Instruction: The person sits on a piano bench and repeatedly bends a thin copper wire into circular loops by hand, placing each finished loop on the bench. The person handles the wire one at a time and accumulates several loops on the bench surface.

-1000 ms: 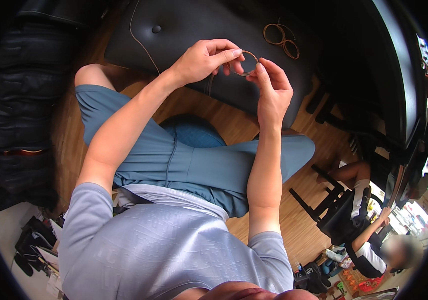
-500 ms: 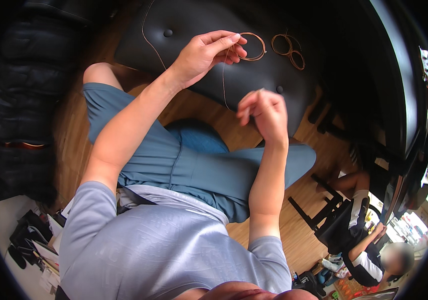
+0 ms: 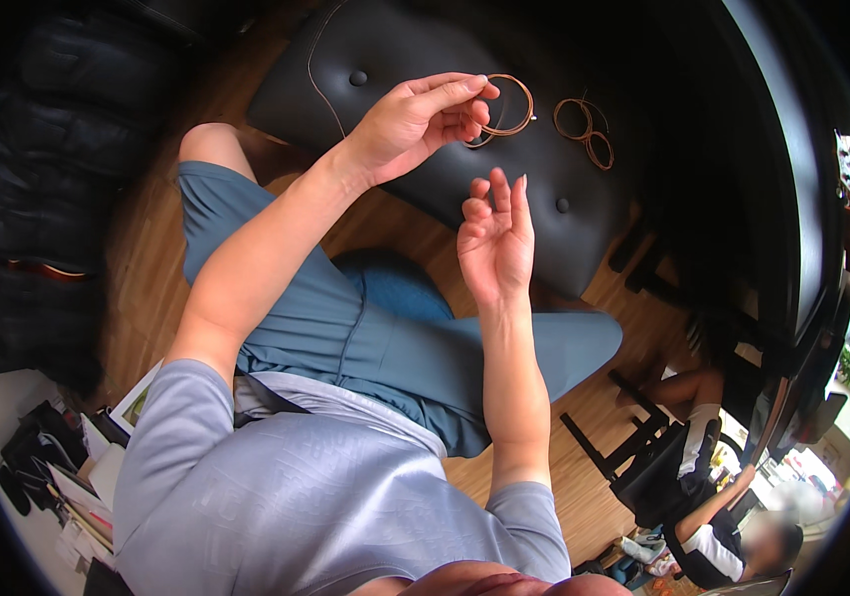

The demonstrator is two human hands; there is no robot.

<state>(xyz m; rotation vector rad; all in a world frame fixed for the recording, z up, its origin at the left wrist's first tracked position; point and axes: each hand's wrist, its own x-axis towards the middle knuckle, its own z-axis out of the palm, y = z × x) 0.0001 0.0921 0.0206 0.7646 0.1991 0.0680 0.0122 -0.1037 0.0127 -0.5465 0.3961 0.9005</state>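
Observation:
My left hand (image 3: 425, 114) pinches a coiled copper-coloured string (image 3: 532, 99) between thumb and fingertips, above a black padded bench. The coil hangs as a ring to the right of the fingers, with a small pale bead on its outer edge. Part of it is hidden by the curled fingers. Lower and nearer to me, my right hand (image 3: 499, 243) is raised with its palm up and fingers apart, holding nothing and not touching the coil. Two more rings of similar coiled string (image 3: 556, 117) lie touching each other on the bench to the right.
A single thin strand (image 3: 311, 74) curves across the left part of the button-tufted black bench (image 3: 445, 45). Black leather seating (image 3: 57, 179) stands at left. A seated person (image 3: 718, 521) is at lower right beside a dark stool frame (image 3: 633, 427). Papers (image 3: 87, 477) are stacked at lower left.
My right hand has turned from loosely curled to palm up with fingers spread, shifting slightly left. The thin strand that hung from the coil towards it no longer shows there. My left hand keeps the coil.

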